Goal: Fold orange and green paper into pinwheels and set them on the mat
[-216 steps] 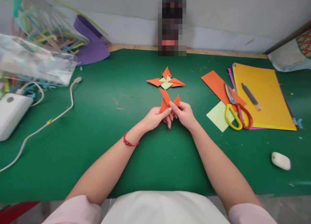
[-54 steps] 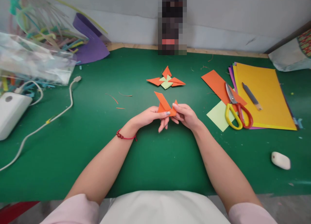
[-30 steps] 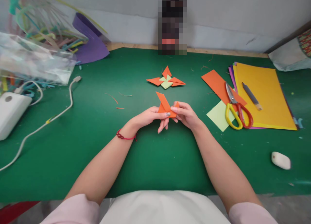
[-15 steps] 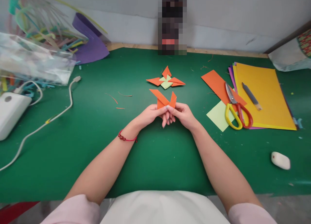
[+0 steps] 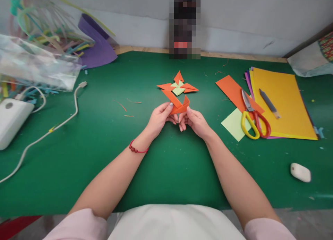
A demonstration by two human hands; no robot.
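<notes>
Between both hands is a folded orange paper (image 5: 173,100), with one long flap pointing to the upper left and a short pointed flap standing at its right. My left hand (image 5: 161,115) pinches its left side, thumb on top. My right hand (image 5: 195,121) grips the right end between thumb and fingers, the other fingers curled underneath. Just beyond the hands lies an orange and pale green paper star (image 5: 178,88) with pointed arms; the held piece hides its near side.
Scissors (image 5: 250,108) rest over an orange strip (image 5: 229,89), a pale green sheet (image 5: 230,123) and stacked coloured paper (image 5: 293,104) with a grey pen-like tool (image 5: 269,102). A white case (image 5: 300,172) is at right. Left are a cable (image 5: 62,120), power bank (image 5: 14,120) and plastic bag (image 5: 33,63).
The left thumb has slid up and left along the orange paper, and the hands have moved slightly apart. The paper's lower edge is now tilted, and its right flap looks more folded over.
</notes>
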